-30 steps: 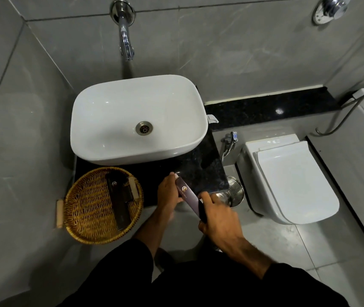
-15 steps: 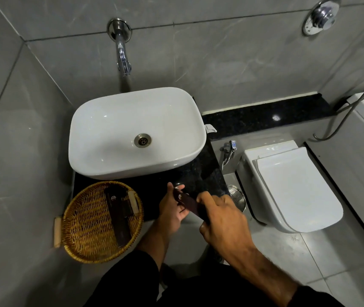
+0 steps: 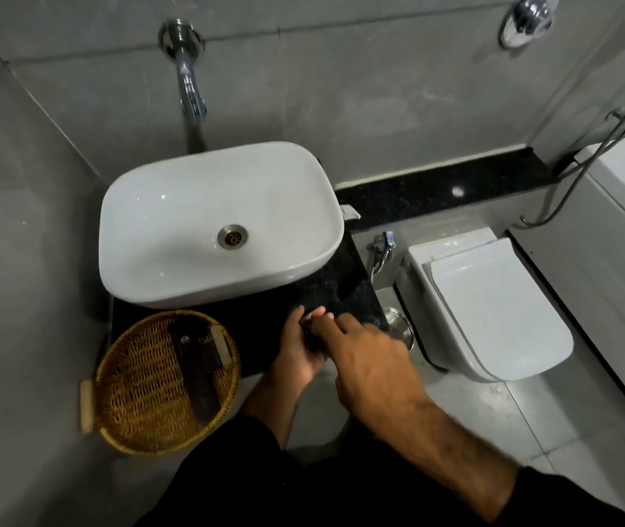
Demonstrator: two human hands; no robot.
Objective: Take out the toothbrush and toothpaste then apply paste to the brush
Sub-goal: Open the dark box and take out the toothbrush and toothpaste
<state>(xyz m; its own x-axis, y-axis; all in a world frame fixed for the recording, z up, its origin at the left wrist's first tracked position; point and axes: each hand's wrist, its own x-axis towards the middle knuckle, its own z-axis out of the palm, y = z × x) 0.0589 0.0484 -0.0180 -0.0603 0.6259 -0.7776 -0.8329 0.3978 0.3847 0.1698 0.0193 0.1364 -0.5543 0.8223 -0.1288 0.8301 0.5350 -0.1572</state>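
Hands are seen meeting over the front edge of the black counter [image 3: 345, 287], just before the white basin [image 3: 219, 222]. In the head view, the only one given, the left hand [image 3: 297, 351] is curled, thumb and fingers drawn in narrowly around a small dark packet [image 3: 309, 329], of which only the end is shown between the two hands. The right hand [image 3: 373, 359] is laid over it from the right, its fingers [image 3: 341, 323] bent and pressed close to the left fingertips; whether the packet is gripped or merely touched by it cannot be told, since its palm side is hidden. Whether toothbrush or toothpaste is inside the packet cannot be made out.

A wicker basket [image 3: 143, 393] is set on the counter's left front corner, overhanging the edge, well apart from the hands. A long dark pouch [image 3: 197, 370] is laid in it, with a paler flat item [image 3: 221, 342] just beside its far end. A wall tap [image 3: 189, 89] is mounted above the basin. A closed white toilet [image 3: 493, 310] is seen to the right, with a small steel bin [image 3: 398, 327] between it and the counter.
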